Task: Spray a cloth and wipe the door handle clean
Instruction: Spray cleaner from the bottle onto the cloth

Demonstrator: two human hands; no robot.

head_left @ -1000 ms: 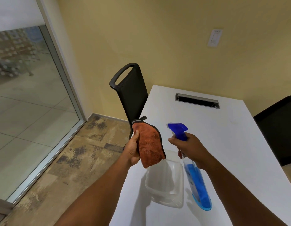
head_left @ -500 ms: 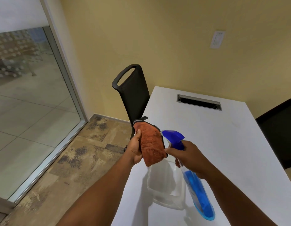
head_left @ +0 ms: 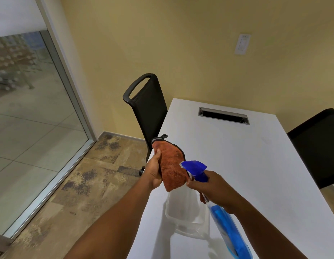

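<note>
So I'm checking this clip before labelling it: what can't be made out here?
All in the head view:
- Door handle: not in frame at all.
- Spray bottle: base cut off by the bottom edge; trigger hidden by the right hand.
- Left hand: fingers hidden behind the orange cloth.
- Spray mist: not discernible.

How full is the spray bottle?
Roughly half full: blue liquid fills only the lower part of the tilted spray bottle below the right hand.

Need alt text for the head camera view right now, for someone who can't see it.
The left hand holds up an orange cloth while the right hand aims a blue spray bottle at it, above a clear tub on a white table.
</note>
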